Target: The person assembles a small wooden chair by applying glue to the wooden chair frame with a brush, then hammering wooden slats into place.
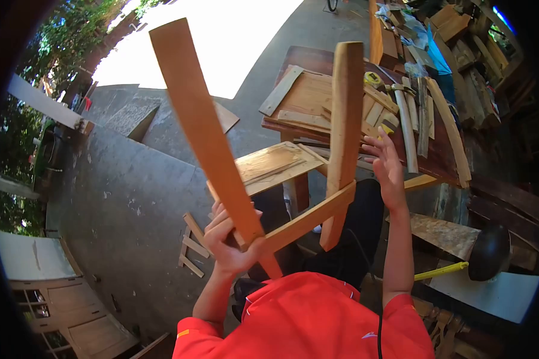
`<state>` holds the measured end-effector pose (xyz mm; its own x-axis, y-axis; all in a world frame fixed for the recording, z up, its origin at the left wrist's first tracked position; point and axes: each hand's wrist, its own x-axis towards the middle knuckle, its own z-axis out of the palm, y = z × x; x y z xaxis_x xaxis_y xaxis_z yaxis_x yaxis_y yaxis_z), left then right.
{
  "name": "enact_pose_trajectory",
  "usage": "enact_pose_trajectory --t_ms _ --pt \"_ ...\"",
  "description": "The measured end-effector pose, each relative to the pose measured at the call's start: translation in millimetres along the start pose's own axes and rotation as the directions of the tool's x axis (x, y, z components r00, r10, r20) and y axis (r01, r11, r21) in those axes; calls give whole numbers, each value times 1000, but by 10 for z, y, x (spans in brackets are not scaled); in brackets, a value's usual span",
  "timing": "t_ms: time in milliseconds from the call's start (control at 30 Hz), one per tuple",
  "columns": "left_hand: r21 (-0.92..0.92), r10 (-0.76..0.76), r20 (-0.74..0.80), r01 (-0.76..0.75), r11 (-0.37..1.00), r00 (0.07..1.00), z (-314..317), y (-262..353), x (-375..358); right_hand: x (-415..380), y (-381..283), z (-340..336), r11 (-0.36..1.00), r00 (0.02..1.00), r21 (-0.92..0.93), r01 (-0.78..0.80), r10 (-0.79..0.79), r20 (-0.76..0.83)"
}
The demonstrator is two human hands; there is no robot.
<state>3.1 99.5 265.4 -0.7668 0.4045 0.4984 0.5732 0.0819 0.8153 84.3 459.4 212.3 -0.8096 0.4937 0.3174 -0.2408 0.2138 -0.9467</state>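
A wooden frame, like part of a chair, leans over my lap. It has a long left post [200, 113], a right post [346, 107] and a crossbar [311, 218] joining them low down. A flat wooden panel [275, 167] shows between the posts. My left hand [230, 245] is wrapped round the left post near its joint with the crossbar. To the right of the right post, my right hand [388, 170] is raised with fingers spread, holding nothing.
Ahead to the right stands a dark table [299, 57] bearing boards, a hammer [404, 113] and a yellow tape measure [374, 79]. Wood scraps [455, 30] are piled behind it. Small joined strips [194, 245] lie on the concrete floor at left. A black round object [490, 251] is at right.
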Motion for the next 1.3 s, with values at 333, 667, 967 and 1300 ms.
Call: enact_pose_trajectory --t_ms 333,667,967,1300 --pt "21 271 183 -279 960 945 651 448 -209 -404 85 -26 829 933 559 23 183 -310" --pt "-80 248 143 -239 968 958 1007 500 -300 -337 -475 -663 913 993 393 108 -118 0" --pt "-366 59 179 11 931 982 941 360 -282 -498 -890 -193 999 958 -36 -14 3 -287" --pt "-634 -184 -4 140 760 983 850 70 -338 322 -212 -719 656 997 -752 74 -66 41"
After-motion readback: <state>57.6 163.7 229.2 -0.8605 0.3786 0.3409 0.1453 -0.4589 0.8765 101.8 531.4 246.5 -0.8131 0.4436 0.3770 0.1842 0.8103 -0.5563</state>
